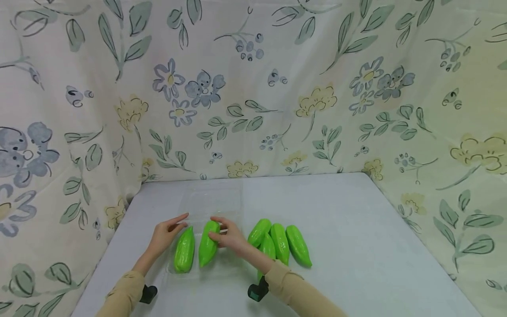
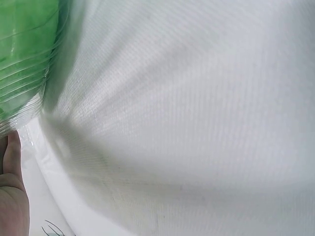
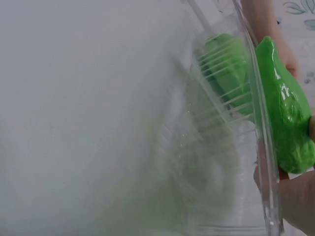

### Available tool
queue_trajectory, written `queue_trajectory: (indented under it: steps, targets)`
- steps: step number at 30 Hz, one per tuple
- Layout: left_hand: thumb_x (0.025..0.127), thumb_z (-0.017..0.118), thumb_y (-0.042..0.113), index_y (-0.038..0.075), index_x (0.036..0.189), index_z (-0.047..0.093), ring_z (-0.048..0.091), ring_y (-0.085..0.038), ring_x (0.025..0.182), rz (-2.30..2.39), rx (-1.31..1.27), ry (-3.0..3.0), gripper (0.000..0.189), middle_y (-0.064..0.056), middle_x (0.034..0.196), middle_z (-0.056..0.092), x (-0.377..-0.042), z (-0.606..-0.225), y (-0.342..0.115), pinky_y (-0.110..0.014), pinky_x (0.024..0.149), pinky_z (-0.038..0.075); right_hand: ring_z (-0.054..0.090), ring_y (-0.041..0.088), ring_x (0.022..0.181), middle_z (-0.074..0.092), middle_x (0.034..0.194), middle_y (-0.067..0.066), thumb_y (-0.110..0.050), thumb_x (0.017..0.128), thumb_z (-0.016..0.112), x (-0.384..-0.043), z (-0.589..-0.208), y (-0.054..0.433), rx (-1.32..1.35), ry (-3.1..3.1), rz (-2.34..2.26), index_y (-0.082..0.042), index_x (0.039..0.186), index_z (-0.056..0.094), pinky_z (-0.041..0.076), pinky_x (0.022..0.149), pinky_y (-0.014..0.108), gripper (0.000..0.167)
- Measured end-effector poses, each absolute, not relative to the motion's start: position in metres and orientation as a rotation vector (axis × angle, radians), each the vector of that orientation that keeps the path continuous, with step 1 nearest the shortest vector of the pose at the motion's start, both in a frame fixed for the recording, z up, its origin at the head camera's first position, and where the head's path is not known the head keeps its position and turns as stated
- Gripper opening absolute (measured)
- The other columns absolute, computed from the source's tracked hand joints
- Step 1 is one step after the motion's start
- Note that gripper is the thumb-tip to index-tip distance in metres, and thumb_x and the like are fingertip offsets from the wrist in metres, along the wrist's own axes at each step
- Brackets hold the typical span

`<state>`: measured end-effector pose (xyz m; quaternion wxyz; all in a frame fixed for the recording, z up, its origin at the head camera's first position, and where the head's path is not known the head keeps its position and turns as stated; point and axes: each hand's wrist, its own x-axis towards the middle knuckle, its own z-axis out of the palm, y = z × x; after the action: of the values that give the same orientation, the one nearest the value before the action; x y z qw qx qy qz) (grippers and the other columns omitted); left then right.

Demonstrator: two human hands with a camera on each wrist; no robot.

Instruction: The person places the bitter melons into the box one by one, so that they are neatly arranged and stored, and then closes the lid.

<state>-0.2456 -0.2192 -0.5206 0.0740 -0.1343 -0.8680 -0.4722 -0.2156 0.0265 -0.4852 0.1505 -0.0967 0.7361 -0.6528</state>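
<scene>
A clear plastic box (image 1: 198, 276) with ribbed sides lies on the white table, its see-through lid (image 1: 211, 198) folded back. One shiny green vegetable with a pointed tip (image 1: 184, 255), its exact kind unclear, rests in the box's left part. My right hand (image 1: 233, 240) grips a second green vegetable (image 1: 207, 251) between thumb and fingers, over the box, right of the first. In the right wrist view this vegetable (image 3: 283, 108) appears above the rim. My left hand (image 1: 162, 235) is at the box's left side, fingers extended; the left wrist view shows fingers (image 2: 12, 157) against the ribbed wall.
Several more green vegetables (image 1: 298, 244) lie in a loose cluster right of the box, partly hidden by my right forearm. A flower-printed curtain (image 1: 253, 88) stands behind and beside the table (image 1: 356, 246).
</scene>
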Motion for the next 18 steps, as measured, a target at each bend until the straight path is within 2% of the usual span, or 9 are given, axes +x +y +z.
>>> queue_trajectory:
  steps: [6, 18]
  targets:
    - [0.094, 0.06, 0.016, 0.01, 0.129, 0.06, 0.069, -0.015, 0.096, -1.391, -0.382, -2.627, 0.036, -0.017, 0.117, 0.067, -0.247, -0.52, -0.219, -0.01, 0.077, 0.047, 0.058, 0.016, 0.086, 0.055, 0.114, 0.018, -0.013, 0.09, 0.066, -0.212, -0.489, 0.02, -0.272, 2.094, -1.878, -0.009, 0.138, 0.049, 0.057, 0.07, 0.041, 0.051]
    - [0.094, 0.059, 0.016, 0.011, 0.13, 0.059, 0.069, -0.024, 0.097, -1.377, -0.372, -2.642, 0.036, -0.016, 0.114, 0.068, -0.247, -0.522, -0.22, -0.012, 0.076, 0.048, 0.058, 0.014, 0.081, 0.057, 0.109, 0.02, -0.01, 0.09, 0.064, -0.212, -0.5, 0.011, -0.295, 2.106, -1.896, -0.006, 0.138, 0.048, 0.057, 0.067, 0.043, 0.05]
